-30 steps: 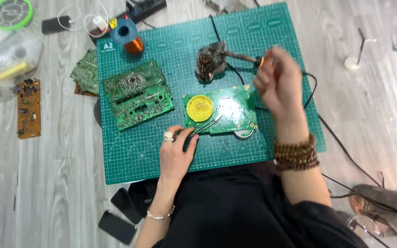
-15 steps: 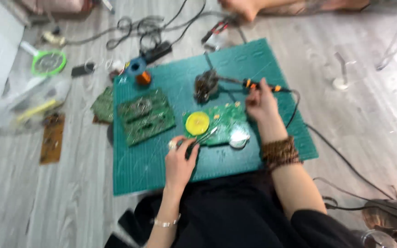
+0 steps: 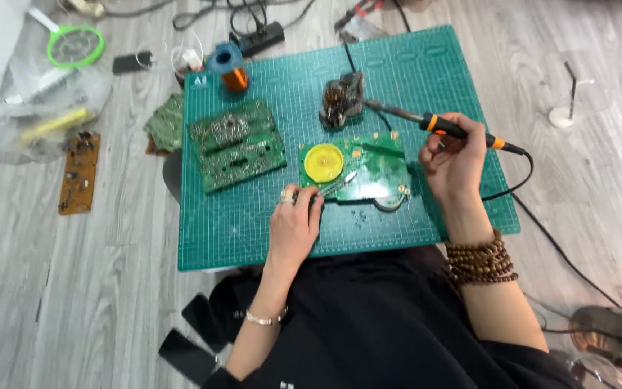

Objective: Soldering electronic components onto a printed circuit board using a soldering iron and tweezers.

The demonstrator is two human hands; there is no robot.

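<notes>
- Head view: my right hand (image 3: 453, 162) is closed around the handle of a soldering iron (image 3: 440, 127), black with orange bands. Its long axis runs almost level across the frame, tipped slightly up to the left; the metal tip points left toward the iron stand (image 3: 341, 99), and the cord leaves the right end and curves down off the mat.
- My left hand (image 3: 294, 220) pinches a pair of metal tweezers (image 3: 334, 185). They slant up and to the right, tips resting on the green circuit board (image 3: 365, 167), just beside its round yellow part (image 3: 323, 162).
- That board lies flat on the green cutting mat (image 3: 253, 230), between my two hands, its long side running left to right.
- A second, larger green board (image 3: 237, 144) sits left of it on the mat, tilted a little, apart from the first.
- At the mat's top left corner stands a spool of copper wire (image 3: 230, 68).
- On the wooden floor to the left lies a narrow brown board (image 3: 79, 171), long axis nearly upright in the frame, well apart from the mat.
- A beaded bracelet (image 3: 481, 261) wraps my right wrist.
</notes>
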